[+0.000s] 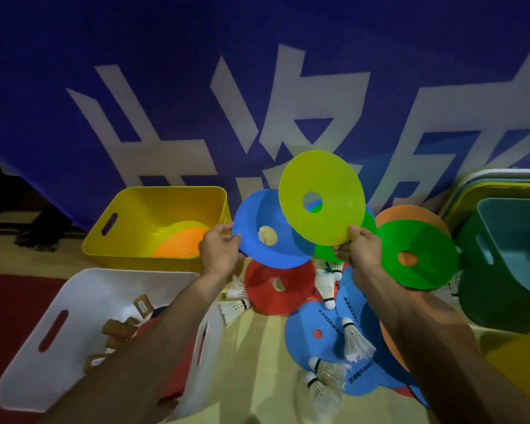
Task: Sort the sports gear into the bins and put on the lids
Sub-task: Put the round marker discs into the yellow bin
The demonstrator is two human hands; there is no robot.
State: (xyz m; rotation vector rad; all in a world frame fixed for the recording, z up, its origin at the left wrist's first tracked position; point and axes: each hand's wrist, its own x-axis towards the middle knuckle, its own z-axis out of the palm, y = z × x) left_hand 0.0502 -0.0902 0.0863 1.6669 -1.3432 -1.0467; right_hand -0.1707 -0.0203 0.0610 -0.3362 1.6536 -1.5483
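Head view, dim light.

Left grip [219, 250] pinches the rim of a blue disc [273, 237]: thin, flexible-looking plastic, round, centre hole, held up tilted just right of the yellow bin [153, 209]. Right grip [363, 252] pinches the lower rim of a yellow-green disc [322, 197], thumb on the front. It has the same flat cone shape, is slightly translucent, and is held highest, overlapping the blue one.

A green disc [419, 255] sits just right of the right grip, matte with a centre hole. Cannot tell if the fingers also touch it. An orange disc [410, 214] is behind it.

On the floor [257, 347], pale and smooth, lie a red disc [276, 286] and blue printed discs [315, 335] with black lettering, overlapping in a pile. Shuttlecocks [354, 341] are scattered over and beside them, with white feather skirts and rounded white tips.

The yellow bin is glossy plastic with rounded corners and a slot handle. It holds an orange bin disc [181, 243] on a yellow one. The white bin [83, 298] is nearest on the left, same shape, and holds paddles [120, 332] with wooden handles and red faces. The green bin [484, 270] is on the right with a teal inside. The lid stack [502, 179] is behind it, showing white, teal and yellow edges.

A blue banner [74, 71], cloth-like with big white characters, fills the back. A red mat [13, 289] is at the left edge.
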